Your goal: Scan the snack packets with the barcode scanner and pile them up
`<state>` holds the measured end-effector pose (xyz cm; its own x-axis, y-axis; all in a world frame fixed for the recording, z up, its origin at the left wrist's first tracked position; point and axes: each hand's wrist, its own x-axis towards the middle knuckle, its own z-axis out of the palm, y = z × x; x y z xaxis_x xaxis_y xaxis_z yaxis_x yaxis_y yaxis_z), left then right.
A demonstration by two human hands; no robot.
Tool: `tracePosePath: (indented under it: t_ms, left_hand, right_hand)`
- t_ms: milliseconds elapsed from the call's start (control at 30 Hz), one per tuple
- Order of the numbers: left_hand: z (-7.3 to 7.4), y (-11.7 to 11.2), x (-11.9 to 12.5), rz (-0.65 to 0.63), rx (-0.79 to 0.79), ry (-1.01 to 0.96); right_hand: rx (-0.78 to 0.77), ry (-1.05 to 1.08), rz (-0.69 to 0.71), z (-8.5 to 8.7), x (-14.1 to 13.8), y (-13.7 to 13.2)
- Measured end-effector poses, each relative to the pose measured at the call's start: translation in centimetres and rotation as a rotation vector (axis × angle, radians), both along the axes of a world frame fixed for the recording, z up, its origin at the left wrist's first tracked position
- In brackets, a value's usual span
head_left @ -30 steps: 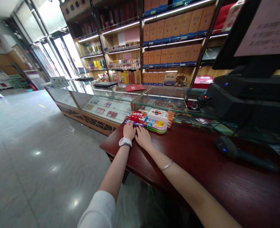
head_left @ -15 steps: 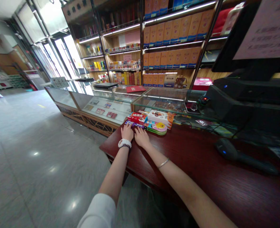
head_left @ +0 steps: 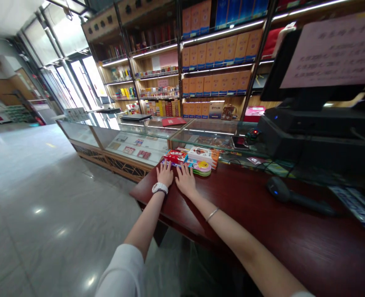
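My left hand (head_left: 165, 173), with a white watch on its wrist, lies flat on the dark red wooden counter (head_left: 232, 206), fingers spread and holding nothing. Its fingertips are at the near edge of a low pile of packets. My right hand (head_left: 185, 181), a thin bangle above its wrist, rests flat just beside it, also empty. Directly ahead of my hands are a red printed box (head_left: 175, 156), a rounded colourful card pack (head_left: 199, 167) and a stack of printed booklets (head_left: 202, 154).
A corded handheld barcode scanner (head_left: 280, 189) lies on the counter to the right. A black till with a monitor (head_left: 309, 123) stands beyond it. Glass display cases (head_left: 129, 142) run behind the pile, backed by lit shelves of boxed goods (head_left: 215, 62). A polished floor (head_left: 46, 214) lies left of the counter.
My hands have drawn slightly apart. The view has shifted, so the pile sits a little further left in the frame. The pile itself looks unchanged.
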<state>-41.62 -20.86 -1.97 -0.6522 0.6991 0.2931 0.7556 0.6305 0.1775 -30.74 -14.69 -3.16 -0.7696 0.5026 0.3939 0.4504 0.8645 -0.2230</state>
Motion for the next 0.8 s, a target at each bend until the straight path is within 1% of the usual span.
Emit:
tracePosePath:
  t_ms: [67, 167, 300, 400, 600, 700, 800]
  left_hand:
    - [0.1, -0.4, 0.8, -0.014, -0.002, 0.056]
    - [0.4, -0.8, 2.4, -0.039, 0.016, 0.095]
    - [1.3, -1.1, 5.0, -0.13, 0.065, 0.144]
    - [2.1, -0.8, 7.2, -0.2, 0.092, 0.168]
    - [3.3, 0.6, 12.4, -0.347, 0.099, 0.202]
    - [3.5, 1.6, 15.4, -0.434, 0.102, 0.204]
    - [3.6, 2.7, 18.4, -0.534, 0.105, 0.2]
  right_hand:
    - [0.051, 0.013, -0.007, 0.5, 1.0, 0.2]
    - [0.089, 0.014, -0.016, 1.5, 2.8, 0.8]
    - [0.132, 0.04, -0.032, 2.7, 5.7, 1.8]
    - [0.172, 0.059, -0.049, 3.3, 8.3, 2.6]
    - [0.254, 0.05, -0.106, 4.2, 15.1, 3.7]
    - [0.256, 0.037, -0.156, 4.5, 19.1, 4.0]
    - [0.245, 0.021, -0.218, 4.4, 23.1, 4.3]
